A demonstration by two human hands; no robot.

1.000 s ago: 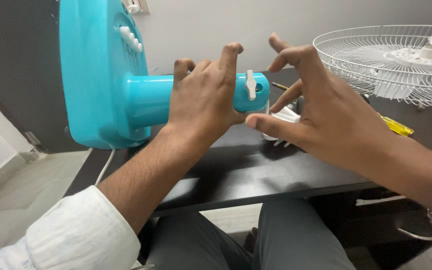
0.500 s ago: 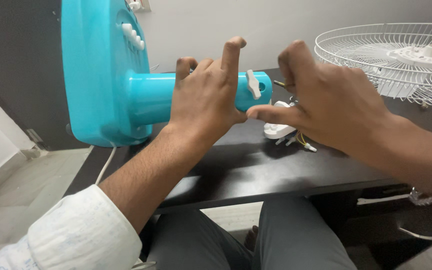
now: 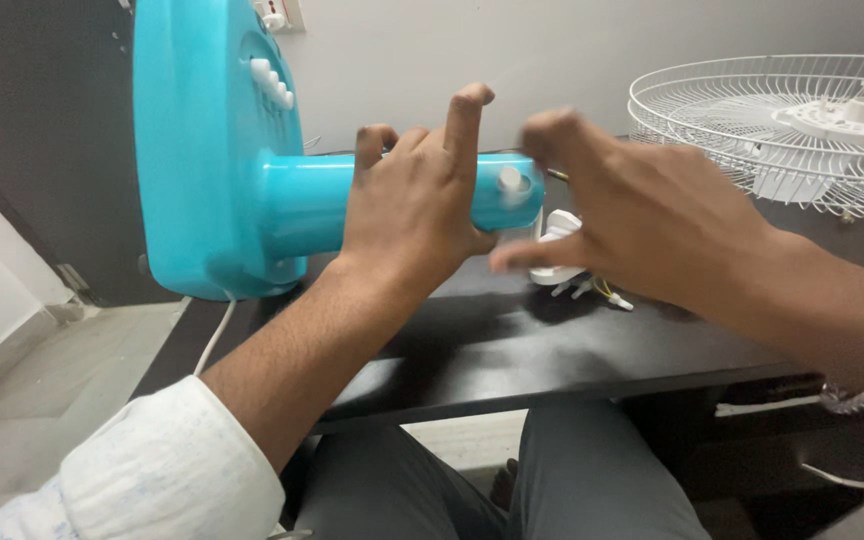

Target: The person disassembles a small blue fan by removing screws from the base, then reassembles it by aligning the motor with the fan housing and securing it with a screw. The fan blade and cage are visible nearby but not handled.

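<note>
- Left hand (image 3: pixel 414 205) clamps the turquoise plastic fan-stand neck (image 3: pixel 312 200), stand lying sideways on the black table (image 3: pixel 512 340).
- Right hand (image 3: pixel 642 225) at 3 o'clock, fingers spread, gripping nothing, blurred.
- White plastic knob (image 3: pixel 512 181) by its fingertips; contact unclear.
- Risk: heavy base (image 3: pixel 207 150) overhangs the edge, could tip if the clamp loosens.
- White wire fan guard (image 3: pixel 782 125) at 2 o'clock, cut off.

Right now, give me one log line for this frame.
left hand: grips turquoise fan stem | right hand: open by white knob | wire grille: on black table
</note>
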